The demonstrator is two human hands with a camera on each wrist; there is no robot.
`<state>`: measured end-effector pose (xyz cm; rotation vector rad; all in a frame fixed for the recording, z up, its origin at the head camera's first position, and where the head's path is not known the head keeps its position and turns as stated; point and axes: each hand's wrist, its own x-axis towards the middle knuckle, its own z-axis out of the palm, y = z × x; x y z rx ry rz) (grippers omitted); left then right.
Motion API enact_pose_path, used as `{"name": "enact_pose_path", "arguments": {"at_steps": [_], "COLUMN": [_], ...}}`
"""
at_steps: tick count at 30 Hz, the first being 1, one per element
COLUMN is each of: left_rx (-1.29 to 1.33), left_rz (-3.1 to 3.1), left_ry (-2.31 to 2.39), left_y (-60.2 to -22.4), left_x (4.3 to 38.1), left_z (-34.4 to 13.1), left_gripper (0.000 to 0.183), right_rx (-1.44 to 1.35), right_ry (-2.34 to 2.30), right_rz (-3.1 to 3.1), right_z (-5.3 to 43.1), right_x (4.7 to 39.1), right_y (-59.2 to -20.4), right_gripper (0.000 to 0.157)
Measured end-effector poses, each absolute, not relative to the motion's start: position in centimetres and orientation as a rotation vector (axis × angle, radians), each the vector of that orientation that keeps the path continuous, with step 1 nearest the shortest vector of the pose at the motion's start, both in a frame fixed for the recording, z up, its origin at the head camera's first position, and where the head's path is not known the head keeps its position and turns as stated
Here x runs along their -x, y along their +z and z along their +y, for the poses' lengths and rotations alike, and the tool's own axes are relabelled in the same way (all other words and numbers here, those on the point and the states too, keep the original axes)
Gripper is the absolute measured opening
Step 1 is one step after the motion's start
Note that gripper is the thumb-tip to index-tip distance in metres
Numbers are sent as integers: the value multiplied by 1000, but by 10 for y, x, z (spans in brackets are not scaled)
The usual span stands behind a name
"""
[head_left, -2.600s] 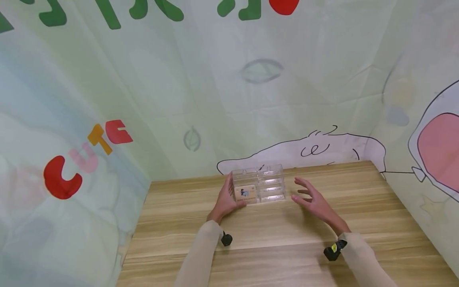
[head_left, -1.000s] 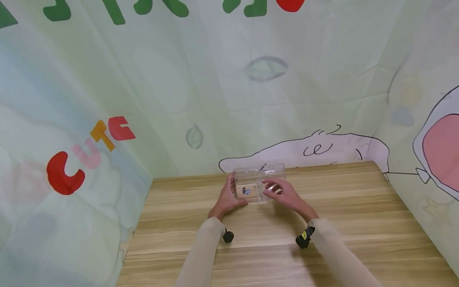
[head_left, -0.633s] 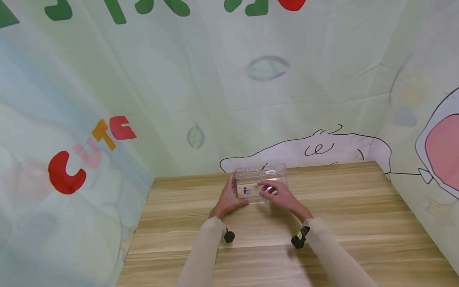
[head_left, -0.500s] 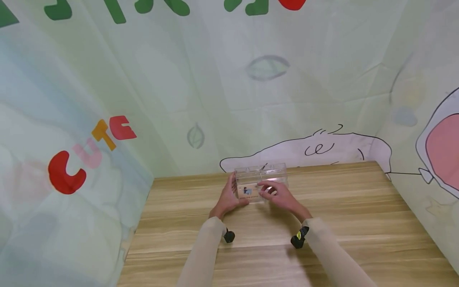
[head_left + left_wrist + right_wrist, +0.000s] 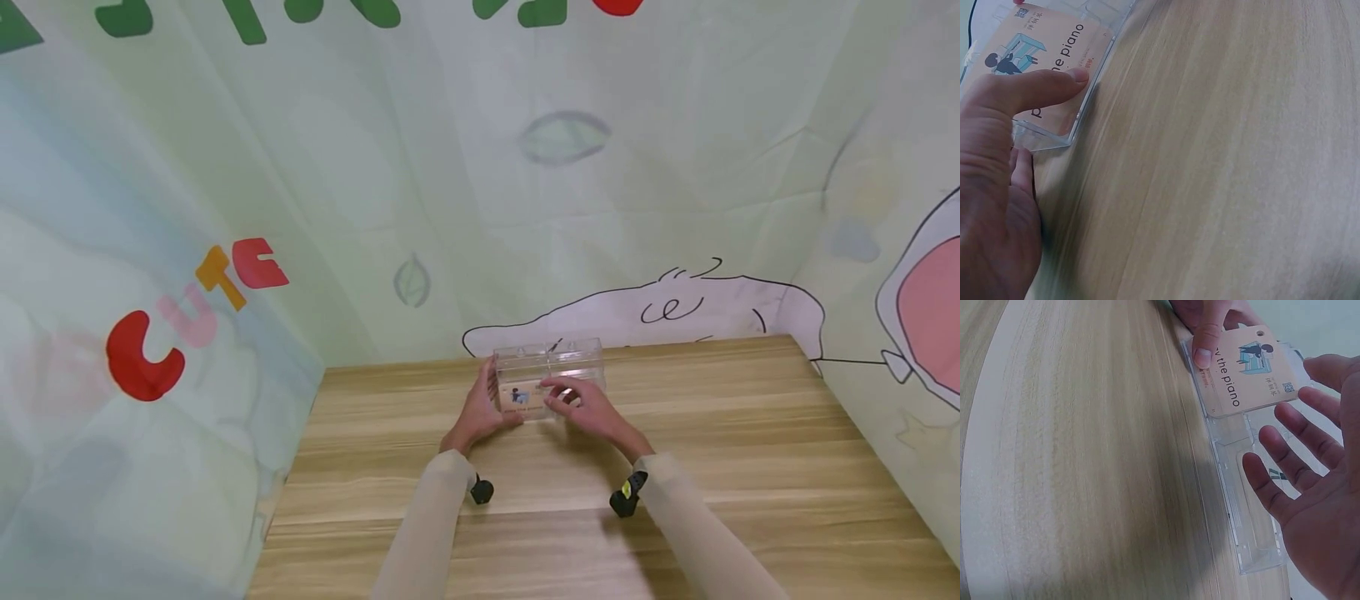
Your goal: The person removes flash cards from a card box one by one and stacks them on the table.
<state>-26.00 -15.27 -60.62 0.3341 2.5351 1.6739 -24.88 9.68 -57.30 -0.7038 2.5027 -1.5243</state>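
Note:
A clear plastic box [image 5: 581,360] with two side-by-side compartments stands at the back of the table. In its left compartment sits a peach picture card [image 5: 522,398]; the right wrist view shows the words "the piano" on the card [image 5: 1241,375]. My left hand [image 5: 480,410] grips the box's left end, its thumb [image 5: 1054,87] lying over the lower part of the card. At the card's right edge is my right hand [image 5: 592,408], fingers spread and loosely bent, the index fingertip [image 5: 1304,394] right by a card corner. That hand partly covers the right compartment in the head view.
The box stands on a wood-grain table [image 5: 555,533], close to its back edge. A pale printed cloth [image 5: 450,167] hangs behind and at both sides. Small black cameras are strapped to both wrists.
My right hand has come in from the right of the box to the card's right edge and stays there over the last half second. The left hand keeps its grip.

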Motion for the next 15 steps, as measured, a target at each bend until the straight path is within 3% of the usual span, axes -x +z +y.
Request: {"name": "enact_pose_path", "arguments": {"at_steps": [15], "left_rx": [-359], "left_rz": [2533], "left_ry": [1689], "left_y": [-606], "left_x": [260], "left_z": [-152], "left_gripper": [124], "right_rx": [695], "right_ry": [-1548], "right_rz": [2508], "right_z": [96], "right_x": [248], "right_y": [-573], "right_gripper": [29]}}
